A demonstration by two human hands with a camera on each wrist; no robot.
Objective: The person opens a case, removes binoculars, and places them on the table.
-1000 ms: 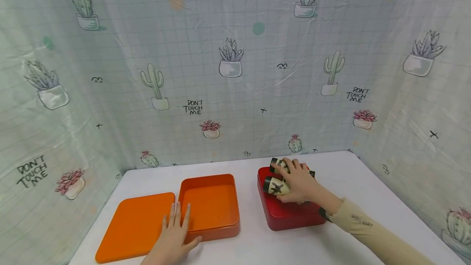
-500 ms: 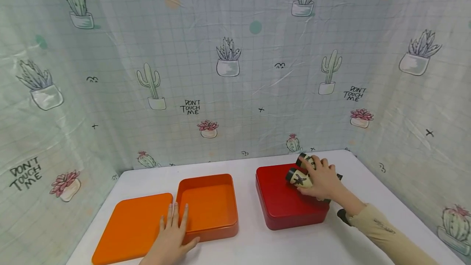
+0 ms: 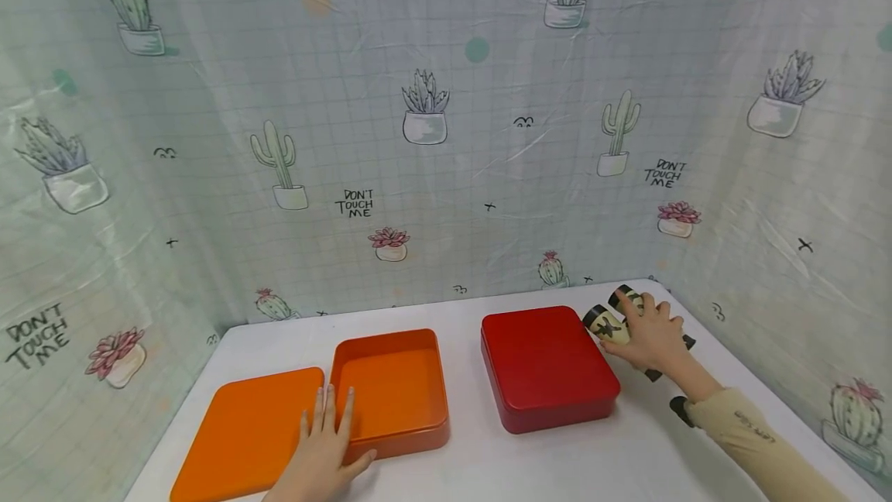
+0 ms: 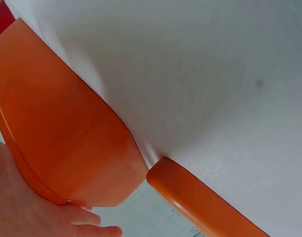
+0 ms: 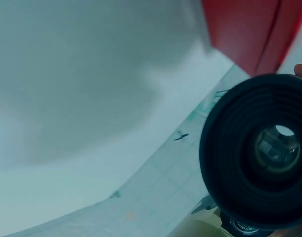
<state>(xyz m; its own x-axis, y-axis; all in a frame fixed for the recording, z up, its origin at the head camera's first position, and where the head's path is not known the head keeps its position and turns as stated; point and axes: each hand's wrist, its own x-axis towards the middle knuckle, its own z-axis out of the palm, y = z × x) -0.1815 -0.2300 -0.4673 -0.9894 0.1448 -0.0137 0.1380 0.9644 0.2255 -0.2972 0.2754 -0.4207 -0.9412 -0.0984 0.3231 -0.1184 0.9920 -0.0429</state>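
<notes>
Camouflage-patterned binoculars [image 3: 605, 325] are gripped from above by my right hand [image 3: 650, 338], to the right of the closed red box [image 3: 547, 366]. In the right wrist view a dark round lens end of the binoculars [image 5: 222, 173] looms close, with the red box [image 5: 244, 34] behind it. My left hand [image 3: 322, 444] rests with spread, straight fingers at the near left corner of the open orange box [image 3: 444, 428]. The left wrist view shows the left hand [image 4: 27, 197] against the side of the orange box [image 4: 71, 123].
A flat orange lid [image 3: 247, 432] lies left of the orange box, right next to it. All stand on a white table [image 3: 481, 471]. A cactus-print curtain [image 3: 446, 177] surrounds the table at the back and both sides.
My right hand has carried the binoculars rightward, from over the red box's top to beyond its right side. The left hand stays at the orange box. The head view has shifted slightly.
</notes>
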